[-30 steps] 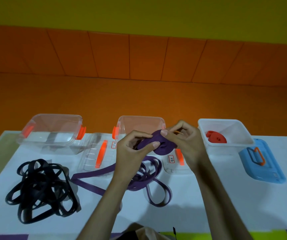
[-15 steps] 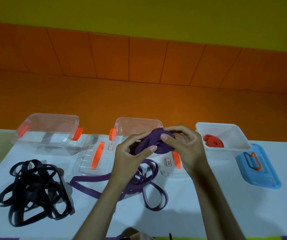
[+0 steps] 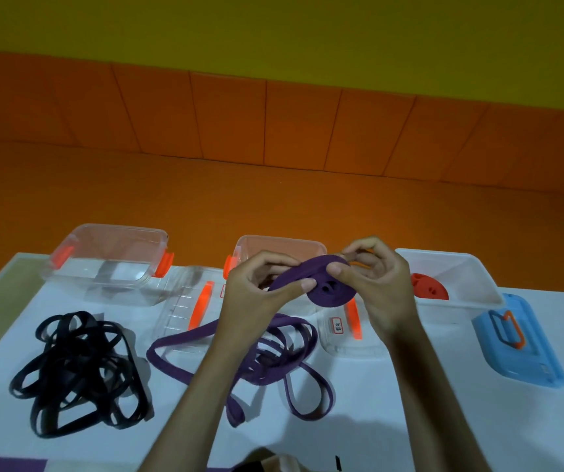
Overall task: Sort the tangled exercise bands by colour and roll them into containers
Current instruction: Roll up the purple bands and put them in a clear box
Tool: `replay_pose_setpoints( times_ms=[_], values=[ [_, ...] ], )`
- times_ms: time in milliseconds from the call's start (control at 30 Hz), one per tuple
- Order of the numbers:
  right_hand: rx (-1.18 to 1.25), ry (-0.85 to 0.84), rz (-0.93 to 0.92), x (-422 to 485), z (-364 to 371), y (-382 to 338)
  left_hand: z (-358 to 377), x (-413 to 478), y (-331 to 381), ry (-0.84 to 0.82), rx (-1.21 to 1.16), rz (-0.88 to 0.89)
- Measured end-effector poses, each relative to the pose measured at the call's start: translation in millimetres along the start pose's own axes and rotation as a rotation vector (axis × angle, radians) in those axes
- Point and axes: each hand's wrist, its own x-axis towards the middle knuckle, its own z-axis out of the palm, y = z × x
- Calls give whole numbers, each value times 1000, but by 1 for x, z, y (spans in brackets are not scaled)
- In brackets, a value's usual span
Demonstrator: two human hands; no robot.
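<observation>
Purple band (image 3: pixel 331 291) held above middle clear container (image 3: pixel 280 245), part-rolled into coil. Right hand (image 3: pixel 372 287) pinches coil to keep it tight; left hand (image 3: pixel 256 294) grips feeding strap. Loose tail on table (image 3: pixel 410 403).

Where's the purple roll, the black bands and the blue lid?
purple roll (image 3: pixel 339 298), head view, coiled flat side.
black bands (image 3: pixel 69 374), head view, middle of the tangle.
blue lid (image 3: pixel 536 363), head view, flat top below the handle.
</observation>
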Motion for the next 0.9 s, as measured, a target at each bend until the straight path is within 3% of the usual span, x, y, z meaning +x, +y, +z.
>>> replay_pose_setpoints(
  times_ms=[267,500,667,900],
  values=[
    [-42,50,-10,2,0,-13,-10,8,-3,-32,40,-39],
    [-2,79,-16,3,-1,-17,-9,4,2,-196,128,-86],
    [-30,113,-48,3,2,-15,-2,6,0,-168,179,-61],
    [0,154,-105,17,7,-40,-14,25,24,-353,165,-31]
  ],
)
